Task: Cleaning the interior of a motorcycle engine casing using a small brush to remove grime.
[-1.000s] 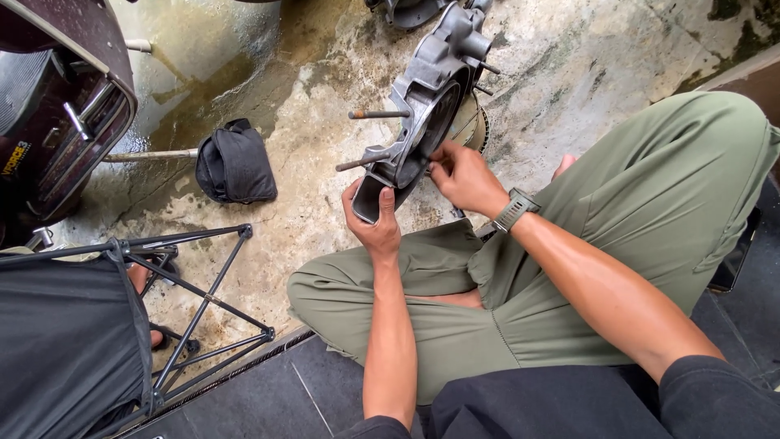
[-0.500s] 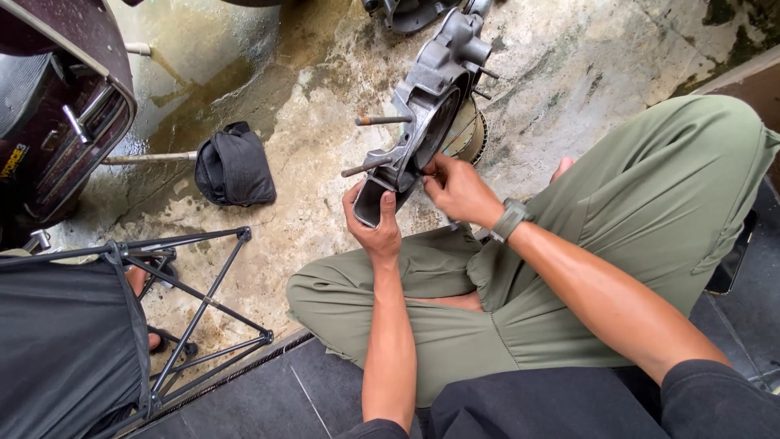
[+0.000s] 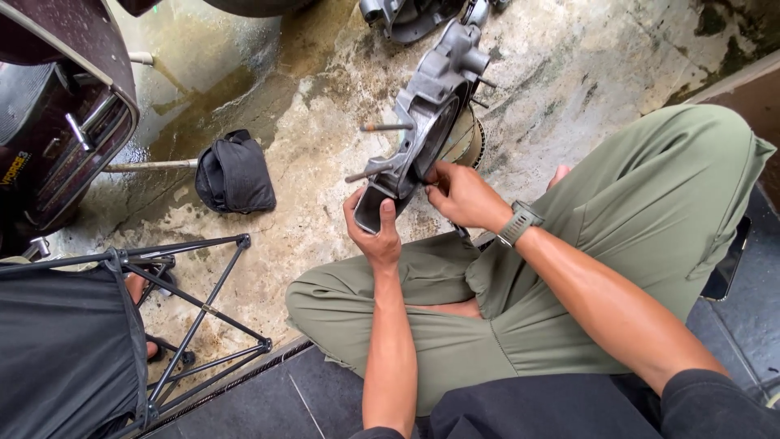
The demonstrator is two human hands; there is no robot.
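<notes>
I sit cross-legged in green trousers on a stained concrete floor. A grey metal engine casing [image 3: 431, 106] with long protruding bolts stands on edge in front of my knees. My left hand [image 3: 372, 229] grips its lower end from below. My right hand [image 3: 461, 195], with a watch on the wrist, has its fingertips pinched at the rim of the casing's round opening. Whether a small part sits between those fingers is hidden. A round toothed disc [image 3: 467, 140] lies on the floor behind the casing.
A black folded cloth [image 3: 234, 172] lies on the floor to the left. A folding stool with a black metal frame [image 3: 195, 302] stands at lower left. A dark vehicle body [image 3: 57, 122] fills the upper left. More metal parts [image 3: 406, 18] lie at the top.
The casing has tilted a little more upright and shifted right in view. My right hand has slid down along the rim toward my left hand.
</notes>
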